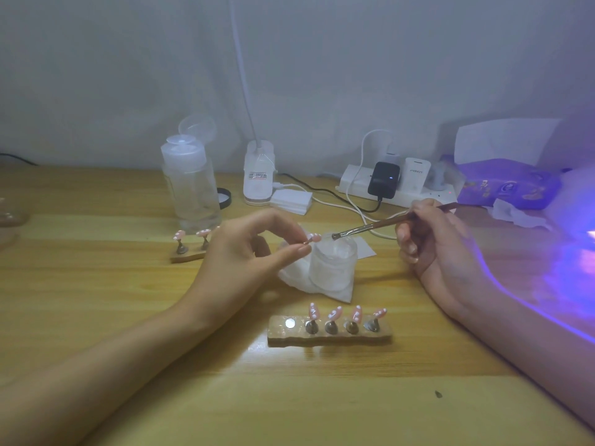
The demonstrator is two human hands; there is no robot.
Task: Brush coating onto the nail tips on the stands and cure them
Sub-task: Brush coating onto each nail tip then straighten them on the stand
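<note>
We've got one nail tip [315, 237] off its stand, our left hand [254, 249] pinching its little metal peg between thumb and forefinger, holding it just above the open jar of clear gel [333, 259]. Our right hand [431, 239] is closed around the brown-handled brush [386, 223], pen-style, and the bristles sit at the jar's rim, right beside that nail tip, whether loading up or about to stroke, we can't tell.

So where are we? The near stand [330, 333] carries four pink tips with white dots, all upright on their pegs, and the leftmost magnet spot on it is bare; we'd judge that's where the one in our fingers belongs. Those four look glossy, but whether that's fresh coating we can't say. The far stand [190, 252], half hidden behind our left hand, shows two more tips; any others on it are hidden.

Purple light spills in from the right edge; that looks like the curing lamp [579, 239], switched on and well apart from both stands. Nothing sits under it that we can see, so curing looks to be ahead of us, and at least this one coat too.
</note>
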